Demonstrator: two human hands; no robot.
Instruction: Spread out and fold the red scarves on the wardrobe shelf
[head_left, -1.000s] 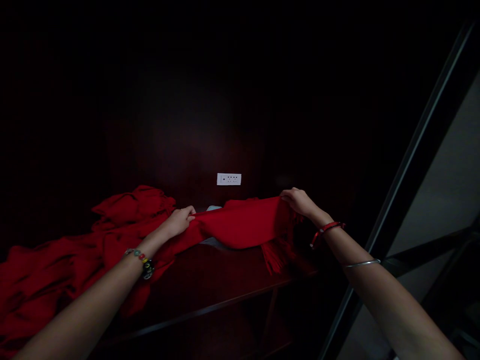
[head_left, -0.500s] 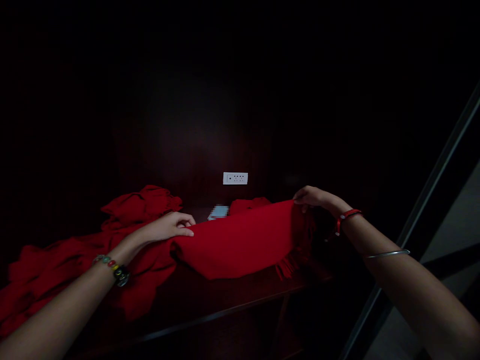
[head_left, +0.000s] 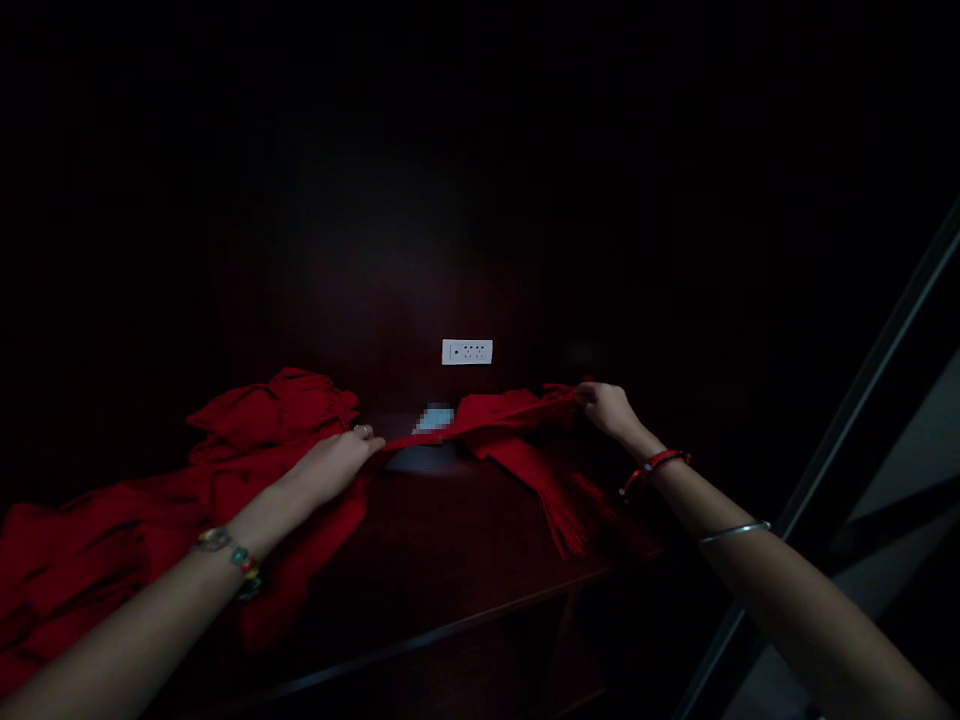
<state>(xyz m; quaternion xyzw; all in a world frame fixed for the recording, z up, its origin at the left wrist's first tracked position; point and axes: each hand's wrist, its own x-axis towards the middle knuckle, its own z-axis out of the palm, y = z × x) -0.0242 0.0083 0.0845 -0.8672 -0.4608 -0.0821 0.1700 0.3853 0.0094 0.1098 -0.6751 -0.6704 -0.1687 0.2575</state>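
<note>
A red fringed scarf (head_left: 510,415) is stretched edge-on between my two hands above a dark wooden shelf. My left hand (head_left: 341,465), wearing a ring and a beaded bracelet, pinches its left end. The right end is gripped by my right hand (head_left: 604,405), with a red cord bracelet and a silver bangle on that arm. Fringe (head_left: 566,520) hangs down onto the shelf below my right hand; which layer it belongs to I cannot tell. Crumpled red cloth (head_left: 112,560) is heaped under and beside my left arm.
A bunched red cloth pile (head_left: 277,410) sits at the back left. On the dark back panel is a white power socket (head_left: 467,352). A small pale blue item (head_left: 435,419), blurred, lies below it. The shelf's front edge (head_left: 420,640) runs across; a metal-edged frame (head_left: 847,400) slants at right.
The scarf's hanging face has swung up and away, so it now shows as a narrow band. The shelf beneath has come into view. My right hand has shifted slightly left and down.
</note>
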